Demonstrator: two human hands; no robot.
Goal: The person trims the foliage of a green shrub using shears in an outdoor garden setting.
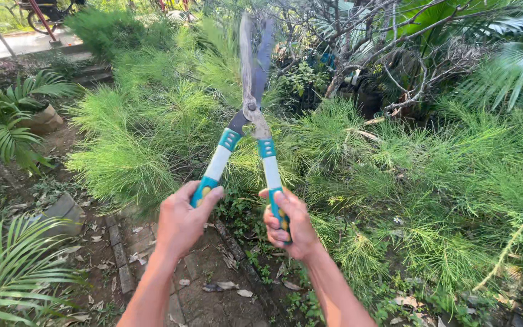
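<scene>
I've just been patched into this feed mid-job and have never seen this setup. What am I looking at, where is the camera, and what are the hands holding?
There is one picture, from a camera worn on a person's head, looking forward and down at their own bare arms. No machine is involved. The left hand and the right hand each grip one teal and white handle of a pair of hedge shears, whose blades point up and away, nearly closed. Ahead is a feathery green shrub. Below the arms lies a brick path with dry leaves scattered on it. A palm frond shows at lower left.
</scene>
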